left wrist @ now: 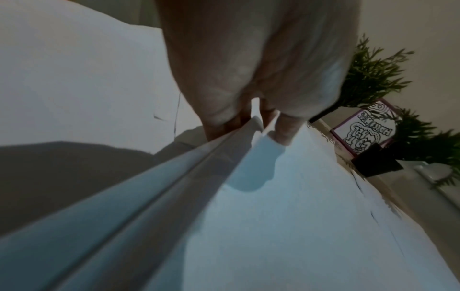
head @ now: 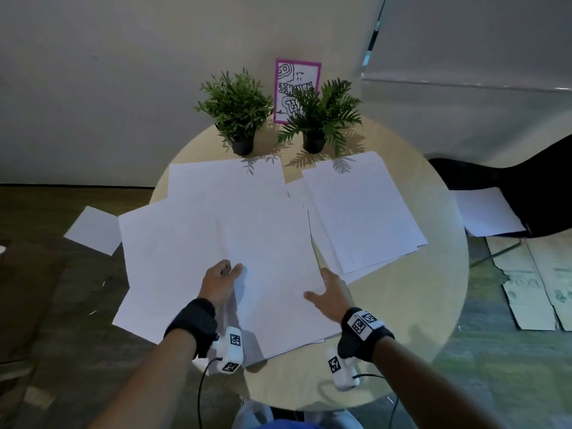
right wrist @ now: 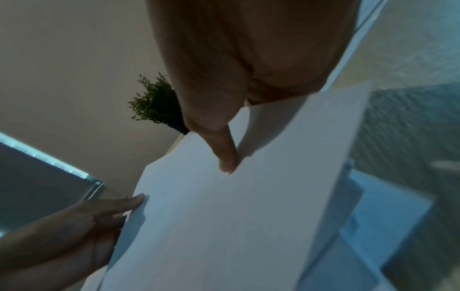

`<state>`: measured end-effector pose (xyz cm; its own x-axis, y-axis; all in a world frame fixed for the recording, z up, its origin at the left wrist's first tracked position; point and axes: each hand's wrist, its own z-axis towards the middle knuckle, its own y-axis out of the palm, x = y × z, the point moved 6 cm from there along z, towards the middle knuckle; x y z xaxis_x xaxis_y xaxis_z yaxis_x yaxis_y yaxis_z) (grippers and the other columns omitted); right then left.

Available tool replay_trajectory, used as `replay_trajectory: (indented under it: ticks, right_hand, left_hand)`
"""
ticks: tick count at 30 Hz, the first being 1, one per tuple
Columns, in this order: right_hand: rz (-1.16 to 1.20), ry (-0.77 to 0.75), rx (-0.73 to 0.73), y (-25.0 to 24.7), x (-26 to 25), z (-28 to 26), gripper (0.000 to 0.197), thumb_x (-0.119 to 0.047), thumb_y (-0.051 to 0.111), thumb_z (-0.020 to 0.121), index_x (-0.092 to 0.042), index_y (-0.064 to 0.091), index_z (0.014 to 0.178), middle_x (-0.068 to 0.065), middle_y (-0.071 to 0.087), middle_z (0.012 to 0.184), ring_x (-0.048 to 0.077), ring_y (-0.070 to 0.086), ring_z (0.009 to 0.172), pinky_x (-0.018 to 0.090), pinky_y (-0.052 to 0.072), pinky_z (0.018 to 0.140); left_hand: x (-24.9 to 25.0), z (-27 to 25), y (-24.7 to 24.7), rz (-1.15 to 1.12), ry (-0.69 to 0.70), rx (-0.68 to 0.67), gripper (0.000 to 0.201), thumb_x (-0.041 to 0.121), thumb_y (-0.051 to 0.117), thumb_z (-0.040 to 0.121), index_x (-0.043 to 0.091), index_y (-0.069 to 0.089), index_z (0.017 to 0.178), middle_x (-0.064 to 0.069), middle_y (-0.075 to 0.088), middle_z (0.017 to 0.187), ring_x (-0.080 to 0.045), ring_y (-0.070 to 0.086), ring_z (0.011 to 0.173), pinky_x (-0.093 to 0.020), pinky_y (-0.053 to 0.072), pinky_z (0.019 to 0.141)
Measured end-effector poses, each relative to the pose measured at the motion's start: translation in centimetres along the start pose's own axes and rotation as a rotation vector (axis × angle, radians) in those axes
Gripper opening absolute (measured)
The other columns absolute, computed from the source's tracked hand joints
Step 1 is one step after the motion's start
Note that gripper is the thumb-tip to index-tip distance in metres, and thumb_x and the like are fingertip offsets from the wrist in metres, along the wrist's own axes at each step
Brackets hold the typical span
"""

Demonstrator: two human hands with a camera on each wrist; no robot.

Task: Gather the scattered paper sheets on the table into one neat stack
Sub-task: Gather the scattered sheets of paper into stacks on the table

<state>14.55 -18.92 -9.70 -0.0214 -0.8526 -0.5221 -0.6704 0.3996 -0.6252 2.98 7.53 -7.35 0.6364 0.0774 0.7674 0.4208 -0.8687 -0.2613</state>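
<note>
White paper sheets lie scattered over a round pale wooden table (head: 433,305). A middle stack (head: 272,258) sits between my hands. My left hand (head: 230,269) pinches its left edge, thumb (left wrist: 283,133) on top and fingers underneath, and several sheet edges (left wrist: 174,187) show in the left wrist view. My right hand (head: 318,284) holds the right edge, thumb (right wrist: 224,153) pressed on the top sheet (right wrist: 236,216), the other fingers hidden behind the paper. More sheets lie to the left (head: 167,249), at the back (head: 226,184) and in a fanned pile at the right (head: 362,212).
Two potted plants (head: 236,109) (head: 322,116) and a pink-framed card (head: 295,88) stand at the table's back edge by the wall. One sheet lies on the floor at left (head: 93,229), another by a black chair at right (head: 489,212). Cardboard (head: 532,289) covers the floor at right.
</note>
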Motion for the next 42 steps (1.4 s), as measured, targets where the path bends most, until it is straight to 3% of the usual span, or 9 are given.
replay_trajectory:
  ticks: [6,8,11,14,22,28,34,38,42]
  right_hand:
    - [-0.137,0.013,0.135,-2.4,-0.6,0.8,0.061,-0.083,0.063,0.063,-0.025,0.052,0.081,-0.011,0.058,0.074,0.012,0.059,0.066,0.030,0.053,0.065]
    - [-0.128,0.050,0.217,-5.1,-0.3,1.6,0.054,-0.081,0.061,0.068,-0.029,0.057,0.085,-0.009,0.064,0.082,0.015,0.065,0.073,0.034,0.057,0.072]
    - [-0.115,0.085,0.350,-10.5,0.5,3.2,0.034,-0.057,0.068,0.082,-0.026,0.059,0.094,-0.002,0.066,0.097,0.023,0.066,0.086,0.039,0.056,0.082]
    - [-0.136,0.149,0.445,-15.4,2.2,5.6,0.032,-0.041,0.073,0.084,-0.018,0.061,0.102,0.004,0.062,0.112,0.027,0.061,0.103,0.041,0.052,0.088]
    - [-0.270,0.416,0.383,-20.1,8.2,9.3,0.113,-0.065,0.084,0.057,-0.014,0.031,0.142,0.012,0.039,0.143,0.032,0.035,0.137,0.050,0.035,0.108]
    - [-0.271,0.428,0.382,-21.5,9.8,10.2,0.129,-0.076,0.085,0.032,-0.018,0.034,0.135,0.007,0.044,0.131,0.030,0.043,0.127,0.048,0.043,0.102]
    - [-0.114,0.449,0.386,-22.1,10.2,10.1,0.118,-0.067,0.089,0.040,-0.014,0.039,0.133,0.009,0.056,0.132,0.033,0.056,0.123,0.052,0.048,0.098]
    - [-0.012,0.397,0.526,-22.6,8.8,9.1,0.055,-0.028,0.072,0.083,-0.009,0.053,0.132,0.015,0.062,0.126,0.035,0.064,0.108,0.042,0.052,0.091]
    - [0.153,0.282,0.602,-23.1,7.2,8.5,0.037,-0.018,0.056,0.087,-0.020,0.053,0.124,0.015,0.063,0.114,0.036,0.067,0.088,0.050,0.059,0.079]
  left_hand:
    - [0.1,0.4,-0.2,0.190,0.032,0.147,0.030,0.017,0.055,0.094,0.014,0.031,0.076,-0.004,0.029,0.071,-0.020,0.029,0.065,-0.032,0.025,0.059]
    - [0.0,0.4,-0.2,0.167,0.010,0.161,0.013,0.015,0.058,0.094,0.014,0.045,0.097,-0.007,0.047,0.082,-0.025,0.045,0.073,-0.029,0.035,0.059]
    - [-0.4,0.7,-0.3,0.098,-0.005,0.159,0.055,0.010,0.064,0.092,0.024,0.034,0.135,-0.013,0.053,0.123,-0.029,0.056,0.106,-0.032,0.049,0.081]
    - [-1.1,1.0,-0.1,0.120,-0.025,0.174,0.078,0.010,0.068,0.090,0.027,0.020,0.150,-0.015,0.037,0.151,-0.032,0.040,0.136,-0.044,0.040,0.107]
    - [-2.8,3.2,-1.0,0.225,-0.024,0.176,0.076,0.017,0.075,0.084,0.014,0.032,0.146,-0.013,0.047,0.145,-0.032,0.047,0.130,-0.050,0.041,0.108]
    - [-2.5,3.3,-0.7,0.216,-0.013,0.195,0.074,0.008,0.073,0.086,0.010,0.031,0.147,-0.016,0.044,0.146,-0.034,0.045,0.132,-0.045,0.038,0.107]
    - [-2.1,3.6,-0.1,0.224,-0.009,0.170,0.074,0.011,0.074,0.085,0.012,0.032,0.146,-0.012,0.046,0.144,-0.033,0.046,0.129,-0.044,0.039,0.108]
    - [-2.4,3.6,-0.6,0.226,-0.038,0.166,0.079,0.015,0.074,0.086,0.015,0.027,0.150,-0.010,0.038,0.151,-0.030,0.038,0.138,-0.042,0.035,0.112]
    - [-2.6,4.0,-0.5,0.189,-0.051,0.130,0.081,0.016,0.074,0.086,0.017,0.025,0.150,-0.010,0.036,0.153,-0.030,0.037,0.139,-0.046,0.035,0.113]
